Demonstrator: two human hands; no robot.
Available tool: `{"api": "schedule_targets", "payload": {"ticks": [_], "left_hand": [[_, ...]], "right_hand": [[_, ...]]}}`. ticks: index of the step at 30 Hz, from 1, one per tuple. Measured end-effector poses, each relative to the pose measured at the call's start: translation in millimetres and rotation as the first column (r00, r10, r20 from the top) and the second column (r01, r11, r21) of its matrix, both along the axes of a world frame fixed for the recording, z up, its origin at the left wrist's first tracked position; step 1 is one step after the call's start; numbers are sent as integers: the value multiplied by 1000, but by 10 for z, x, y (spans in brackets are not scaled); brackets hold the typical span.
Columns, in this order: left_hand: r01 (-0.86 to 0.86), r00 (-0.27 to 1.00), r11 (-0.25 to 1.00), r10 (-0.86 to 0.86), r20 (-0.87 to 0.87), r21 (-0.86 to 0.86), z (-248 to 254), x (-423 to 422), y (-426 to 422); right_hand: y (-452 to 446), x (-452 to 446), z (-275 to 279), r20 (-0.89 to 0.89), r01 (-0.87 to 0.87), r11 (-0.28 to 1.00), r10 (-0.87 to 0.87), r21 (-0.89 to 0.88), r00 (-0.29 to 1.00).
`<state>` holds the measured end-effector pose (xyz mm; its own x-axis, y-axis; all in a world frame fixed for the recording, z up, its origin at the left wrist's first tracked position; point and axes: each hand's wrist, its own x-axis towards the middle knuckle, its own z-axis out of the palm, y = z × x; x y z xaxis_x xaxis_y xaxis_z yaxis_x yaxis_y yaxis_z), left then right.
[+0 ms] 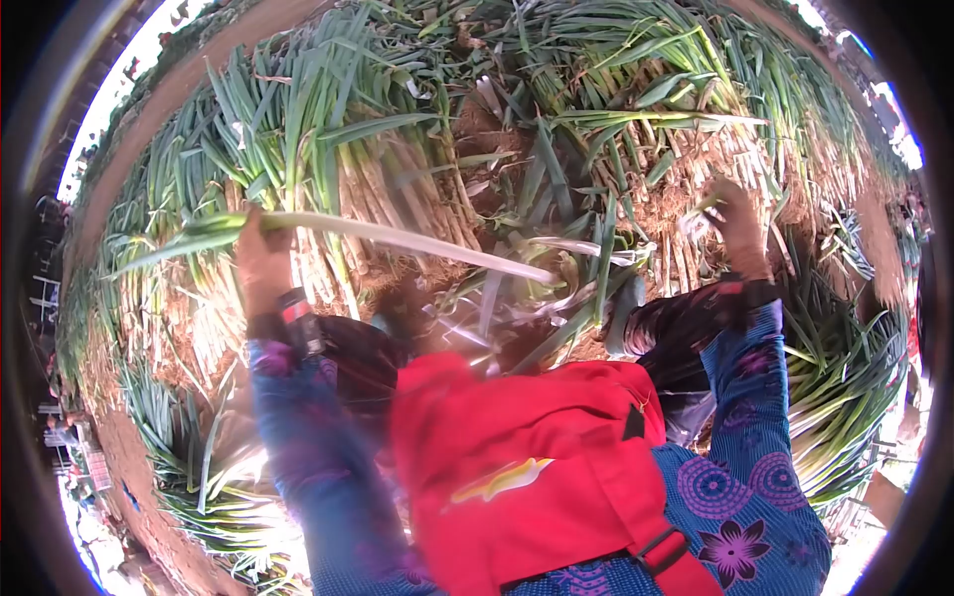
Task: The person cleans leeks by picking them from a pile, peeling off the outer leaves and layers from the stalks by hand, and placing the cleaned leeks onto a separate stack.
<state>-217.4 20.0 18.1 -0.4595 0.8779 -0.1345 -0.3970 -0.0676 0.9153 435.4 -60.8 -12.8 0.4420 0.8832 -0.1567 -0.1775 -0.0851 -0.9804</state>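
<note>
a held leek bars the left side, with room between its tip and the right hand.

Held leek is white-stemmed with green leaves. Stacked leeks show green tops, pale stems. Bag is red with a yellow-and-white mark; blue garment bears purple circles and flowers.

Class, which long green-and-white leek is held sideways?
The single white-stemmed, green-leaved leek in the left hand; the green-topped leeks behind are bunched together.
</note>
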Motion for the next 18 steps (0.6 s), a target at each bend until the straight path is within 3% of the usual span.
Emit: {"api": "schedule_targets", "payload": {"ticks": [1, 2, 3, 5, 7, 10, 12, 13, 16, 18], "left_hand": [[-43, 993, 998, 47, 107, -45, 101, 240, 53], [-8, 996, 999, 11, 92, -40, 108, 395, 89], [29, 997, 999, -26, 78, -36, 111, 552, 118], [45, 991, 996, -35, 127, -73, 203, 907, 155], [88, 973, 995, -77, 218, -38, 280, 1142, 156], [56, 978, 998, -52, 204, -16, 353, 1349, 141], [63, 990, 998, -64, 123, 15, 370, 1366, 131], [140, 983, 988, -147, 115, 67, 386, 1365, 99], [381, 907, 895, -411, 97, 232, 347, 1352, 20], [454, 867, 845, -492, 77, 283, 261, 1366, 44]], "right_hand": [[81, -314, -72, 165, -115, 993, 113, 1, 980], [192, -596, -162, 258, -237, 970, 244, -59, 935], [256, -964, -264, 398, -457, 881, 377, 126, 836], [154, -1731, -121, 335, -680, 719, 611, 146, 717], [-3, -2266, 235, 330, -736, 675, 707, -52, 626], [-14, -2526, 49, 549, -683, 731, 565, 14, 616], [-65, -2542, 99, 411, -688, 726, 631, -12, 658], [-92, -2549, 158, 337, -691, 723, 656, -24, 675], [-182, -2534, 260, -144, -755, 652, 755, 66, 639], [-221, -2549, 302, -277, -761, 646, 743, 59, 609]]}}
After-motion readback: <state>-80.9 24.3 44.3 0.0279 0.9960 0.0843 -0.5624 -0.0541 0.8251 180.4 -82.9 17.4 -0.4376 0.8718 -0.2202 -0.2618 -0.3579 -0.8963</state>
